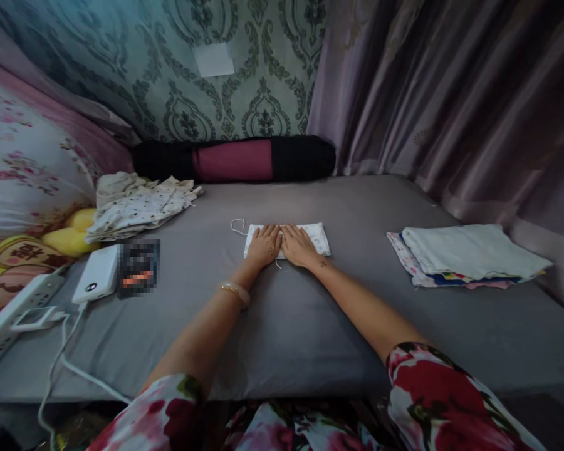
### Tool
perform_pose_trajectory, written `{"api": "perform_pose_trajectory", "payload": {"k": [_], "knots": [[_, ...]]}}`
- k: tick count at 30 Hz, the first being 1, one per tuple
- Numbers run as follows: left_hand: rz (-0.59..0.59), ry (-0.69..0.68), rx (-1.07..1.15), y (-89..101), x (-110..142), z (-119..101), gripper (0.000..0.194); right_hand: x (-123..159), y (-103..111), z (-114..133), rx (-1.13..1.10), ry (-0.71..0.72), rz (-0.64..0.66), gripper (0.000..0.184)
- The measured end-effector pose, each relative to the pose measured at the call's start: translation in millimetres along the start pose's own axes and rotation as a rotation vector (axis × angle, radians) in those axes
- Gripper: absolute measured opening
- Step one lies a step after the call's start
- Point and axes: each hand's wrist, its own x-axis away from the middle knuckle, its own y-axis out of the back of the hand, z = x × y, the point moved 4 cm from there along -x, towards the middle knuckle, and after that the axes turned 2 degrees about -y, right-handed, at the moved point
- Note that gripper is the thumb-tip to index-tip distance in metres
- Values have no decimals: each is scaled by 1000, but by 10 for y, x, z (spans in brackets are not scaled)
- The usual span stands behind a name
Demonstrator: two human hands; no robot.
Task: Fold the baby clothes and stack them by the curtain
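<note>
Left hand point(265, 244) and right hand point(299, 245) press flat on cloth point(319, 234), fingers straight, gripping nothing. Looks light, soft, floppy; best held at both short ends.

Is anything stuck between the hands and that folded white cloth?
Nothing visible is. The left hand and the right hand both lie flat on the folded white cloth. A white string loops out past its left edge, beside the hands.

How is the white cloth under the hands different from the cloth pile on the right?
The white cloth looks smaller than the cloth pile. The left hand and right hand lie on the white cloth; neither touches the cloth pile. Both rest on the grey sheet.
</note>
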Motion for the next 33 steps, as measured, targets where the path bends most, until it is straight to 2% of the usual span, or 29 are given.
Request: {"api": "perform_pose_trajectory", "payload": {"k": [12,17,23,28,33], "knots": [[-17,162,-37,37,55,16,56,39,86,-76,29,-215,-3,54],[-7,231,-33,22,56,47,57,85,124,-133,77,-261,-27,54],[36,213,-20,1,44,149,60,179,204,-329,132,-278,4,57],[76,165,-41,38,109,372,61,272,256,-528,127,-280,53,59],[106,122,0,50,193,552,60,324,258,-611,102,-258,47,61]]}}
